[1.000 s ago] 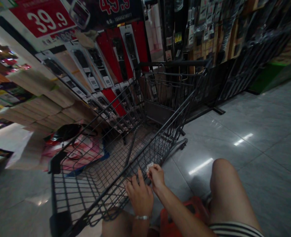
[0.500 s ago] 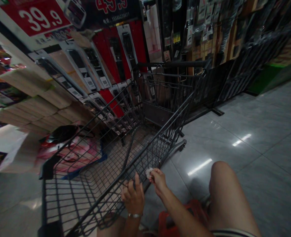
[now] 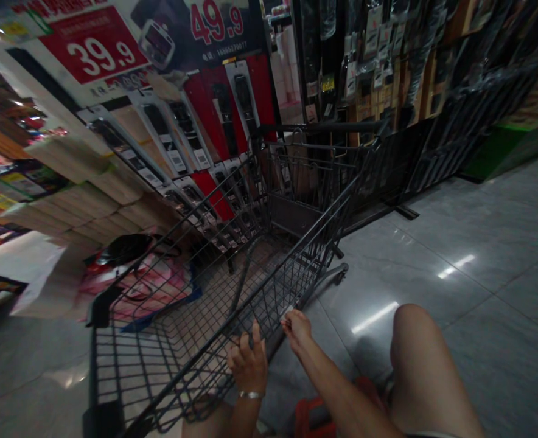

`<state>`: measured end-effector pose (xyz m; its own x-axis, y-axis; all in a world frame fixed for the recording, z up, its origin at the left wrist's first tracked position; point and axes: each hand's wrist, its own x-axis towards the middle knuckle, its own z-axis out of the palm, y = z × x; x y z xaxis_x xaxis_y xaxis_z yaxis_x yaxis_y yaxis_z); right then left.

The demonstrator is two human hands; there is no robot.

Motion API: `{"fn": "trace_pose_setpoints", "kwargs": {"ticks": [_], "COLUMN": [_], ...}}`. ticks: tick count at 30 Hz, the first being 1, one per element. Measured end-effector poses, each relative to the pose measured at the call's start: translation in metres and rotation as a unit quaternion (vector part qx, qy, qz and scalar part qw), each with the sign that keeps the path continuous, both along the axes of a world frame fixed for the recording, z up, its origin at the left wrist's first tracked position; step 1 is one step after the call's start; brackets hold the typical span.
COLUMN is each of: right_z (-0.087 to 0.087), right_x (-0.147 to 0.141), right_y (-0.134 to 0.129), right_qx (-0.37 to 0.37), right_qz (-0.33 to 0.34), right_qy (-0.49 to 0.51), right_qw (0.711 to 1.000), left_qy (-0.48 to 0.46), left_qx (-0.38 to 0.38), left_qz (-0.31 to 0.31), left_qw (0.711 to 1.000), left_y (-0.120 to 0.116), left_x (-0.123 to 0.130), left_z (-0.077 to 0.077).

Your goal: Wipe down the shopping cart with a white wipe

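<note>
A dark wire shopping cart (image 3: 191, 359) stands in front of me, its basket with nothing in it. My left hand (image 3: 249, 364) rests at the near side of the basket, its fingers bent round the side wires and the index finger pointing up. Just right of it, my right hand (image 3: 297, 330) is pinched closed against the outside of the same mesh. A small scrap of crumpled white cloth or tissue (image 3: 289, 309) peeks out at its fingertips; most of it is hidden by the hand.
Behind the cart hang packaged goods (image 3: 184, 134) under price signs (image 3: 98, 55). Stacked packs (image 3: 86, 207) and a pink bag (image 3: 159, 277) sit to the left. An orange-red stool (image 3: 308, 417) is below me, on a grey tiled floor (image 3: 492, 340).
The view has shifted slightly, so the cart and shelves appear lower and further right. My right hand has turned, and the white scrap shows less. My left hand stays on the cart.
</note>
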<state>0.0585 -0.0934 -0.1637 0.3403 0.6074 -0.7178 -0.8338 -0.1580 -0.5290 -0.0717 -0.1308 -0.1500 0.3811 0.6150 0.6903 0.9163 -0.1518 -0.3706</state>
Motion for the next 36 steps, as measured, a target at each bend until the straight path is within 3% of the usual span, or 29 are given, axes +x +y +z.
{"fn": "trace_pose_setpoints", "kwargs": {"ticks": [8,12,30,33,36], "right_z": [0.026,0.03,-0.019,-0.026,-0.031], "right_x": [0.011,0.015,0.003,0.007,0.011], "right_y": [0.001,0.004,-0.003,-0.006,-0.01], "right_qx": [0.035,0.026,-0.084,-0.103,-0.13], "right_qz": [-0.007,-0.016,0.025,0.027,0.019], "right_qy": [0.07,0.071,0.039,0.024,0.015], "right_qw": [0.997,0.997,0.995,0.994,0.991], "left_qy": [0.061,0.058,0.027,-0.004,-0.012], "left_qx": [-0.002,-0.001,0.004,-0.015,-0.04], "left_qz": [0.017,0.02,0.038,0.021,0.041], "left_qw": [0.998,0.998,0.999,1.0,0.998], "left_y": [-0.002,-0.004,-0.007,-0.008,-0.011], "left_x": [0.006,0.009,0.015,0.014,0.017], "left_z": [0.01,0.014,0.005,0.003,0.003]}}
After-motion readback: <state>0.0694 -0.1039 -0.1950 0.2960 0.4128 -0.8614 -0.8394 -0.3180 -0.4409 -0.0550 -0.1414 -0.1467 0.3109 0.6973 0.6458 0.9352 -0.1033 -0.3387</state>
